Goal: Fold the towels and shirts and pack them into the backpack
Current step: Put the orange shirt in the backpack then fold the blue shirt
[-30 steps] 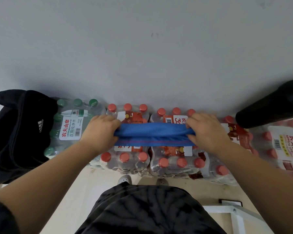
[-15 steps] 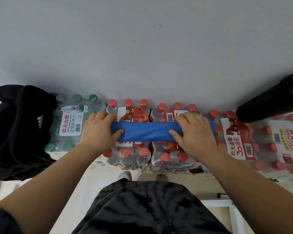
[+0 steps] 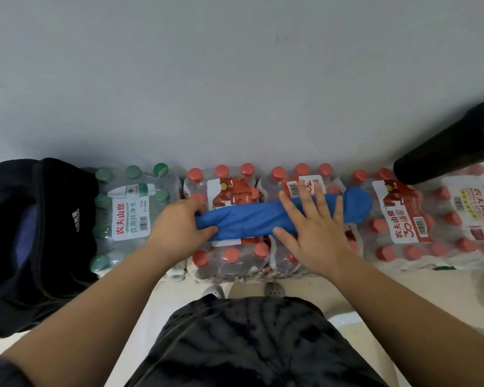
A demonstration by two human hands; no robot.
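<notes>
Nearest: a dark tie-dye garment (image 3: 246, 344) worn by the person, with two pale shoe tips (image 3: 214, 291) seen just beyond it on the floor.

Middle: the left hand (image 3: 179, 230) is closed around the left end of a blue towel (image 3: 266, 219), thumb under and fingers over. The right hand (image 3: 316, 233) is laid flat, fingers spread, on the towel right of its middle.

The towel, folded into a long narrow band, is laid across shrink-wrapped packs of red-capped bottles (image 3: 229, 255).

Left: a green-capped bottle pack (image 3: 129, 213), and beside it a black backpack (image 3: 39, 241), standing open.

Far right: a black object (image 3: 453, 149), unidentifiable.

Farthest: a grey wall (image 3: 235, 79).
</notes>
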